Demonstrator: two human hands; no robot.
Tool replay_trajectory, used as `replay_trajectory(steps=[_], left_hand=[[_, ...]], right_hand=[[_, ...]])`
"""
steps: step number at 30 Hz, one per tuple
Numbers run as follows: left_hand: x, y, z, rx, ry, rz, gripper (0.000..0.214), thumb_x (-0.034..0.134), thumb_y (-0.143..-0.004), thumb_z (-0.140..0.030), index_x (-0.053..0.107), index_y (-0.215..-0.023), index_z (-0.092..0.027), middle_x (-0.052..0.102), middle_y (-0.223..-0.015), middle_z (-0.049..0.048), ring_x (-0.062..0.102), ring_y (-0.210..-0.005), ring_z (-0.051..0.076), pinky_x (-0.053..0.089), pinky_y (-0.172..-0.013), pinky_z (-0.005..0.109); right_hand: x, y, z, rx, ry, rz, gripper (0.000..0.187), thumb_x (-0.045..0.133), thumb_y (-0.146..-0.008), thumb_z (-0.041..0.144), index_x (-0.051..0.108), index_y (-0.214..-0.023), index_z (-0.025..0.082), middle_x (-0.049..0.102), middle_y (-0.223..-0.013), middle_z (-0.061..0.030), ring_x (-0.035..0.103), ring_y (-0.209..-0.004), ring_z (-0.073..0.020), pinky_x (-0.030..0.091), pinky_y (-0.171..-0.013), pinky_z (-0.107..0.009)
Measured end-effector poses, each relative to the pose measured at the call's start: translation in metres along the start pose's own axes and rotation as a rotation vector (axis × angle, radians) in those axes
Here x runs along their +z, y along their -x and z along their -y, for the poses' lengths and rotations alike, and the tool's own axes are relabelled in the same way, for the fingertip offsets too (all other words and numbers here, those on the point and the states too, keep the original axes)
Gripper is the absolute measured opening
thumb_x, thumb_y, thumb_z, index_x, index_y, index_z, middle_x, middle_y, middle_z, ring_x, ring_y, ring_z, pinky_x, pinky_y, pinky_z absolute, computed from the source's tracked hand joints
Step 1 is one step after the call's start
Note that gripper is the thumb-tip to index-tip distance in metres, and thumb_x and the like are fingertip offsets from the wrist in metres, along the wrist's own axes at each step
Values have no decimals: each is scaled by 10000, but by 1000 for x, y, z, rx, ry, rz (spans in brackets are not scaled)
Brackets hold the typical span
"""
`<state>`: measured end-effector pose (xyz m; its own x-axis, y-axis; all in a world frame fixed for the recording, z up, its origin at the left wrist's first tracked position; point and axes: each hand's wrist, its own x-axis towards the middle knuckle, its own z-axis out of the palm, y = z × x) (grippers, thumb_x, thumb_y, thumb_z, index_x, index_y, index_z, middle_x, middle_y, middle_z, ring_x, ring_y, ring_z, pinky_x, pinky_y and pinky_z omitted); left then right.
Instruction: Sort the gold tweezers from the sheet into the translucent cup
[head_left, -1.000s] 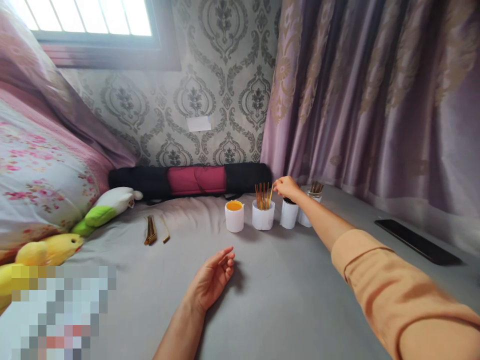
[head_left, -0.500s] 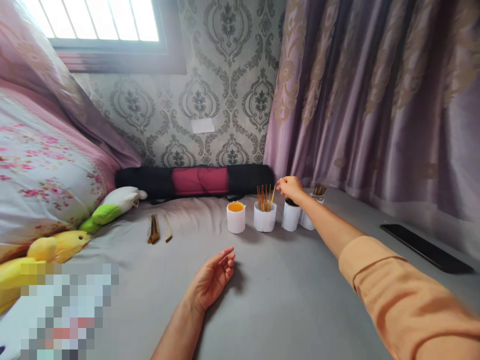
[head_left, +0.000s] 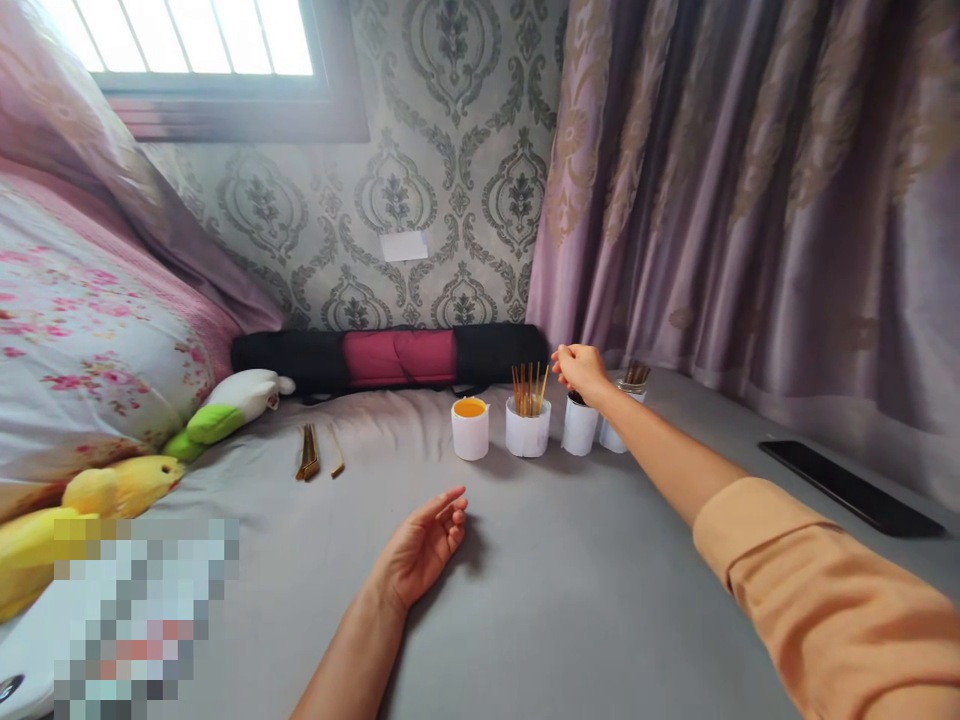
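Note:
My right hand (head_left: 583, 372) is over the third white-wrapped cup (head_left: 580, 430), its fingers drawn together. Whatever is in its fingertips, if anything, I cannot make out. Just left of those fingertips, thin brown and yellow sticks (head_left: 529, 390) stand in a wider white cup (head_left: 527, 437). A white cup with an orange inside or filling (head_left: 470, 440) is further left. My left hand (head_left: 427, 545) rests palm up on the grey sheet, fingers loosely bent and apart, with nothing in it. Behind my right wrist, a fourth cup (head_left: 613, 435) holds a bunch of dark sticks (head_left: 637, 374).
Several bent brass-coloured pieces (head_left: 307, 455) lie on the grey sheet (head_left: 570, 600), a single one (head_left: 337, 452) beside them. A black and red roll (head_left: 397, 357) lies along the wall. Plush toys (head_left: 124, 485) line the left; a flat black object (head_left: 851, 487) lies right.
The whole view has shifted slightly. My right hand stays over the third cup, with its fingertips a little higher beside the sticks. My left hand has hardly moved.

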<state>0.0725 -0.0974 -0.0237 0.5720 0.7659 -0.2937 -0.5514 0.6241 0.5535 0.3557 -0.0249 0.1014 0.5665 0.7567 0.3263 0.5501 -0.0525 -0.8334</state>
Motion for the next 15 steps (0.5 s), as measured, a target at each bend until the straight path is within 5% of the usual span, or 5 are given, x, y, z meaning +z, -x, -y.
replay_trajectory(steps=[15], left_hand=[[0, 1, 0, 6, -10, -3, 221, 502, -776, -105, 551, -988, -71, 572, -788, 73, 545, -630, 76, 474, -543, 178]], right_hand=[[-1, 34, -9, 64, -254, 107, 276, 410, -831, 346, 520, -681, 143, 517, -530, 12, 413, -339, -24, 272, -319, -138]])
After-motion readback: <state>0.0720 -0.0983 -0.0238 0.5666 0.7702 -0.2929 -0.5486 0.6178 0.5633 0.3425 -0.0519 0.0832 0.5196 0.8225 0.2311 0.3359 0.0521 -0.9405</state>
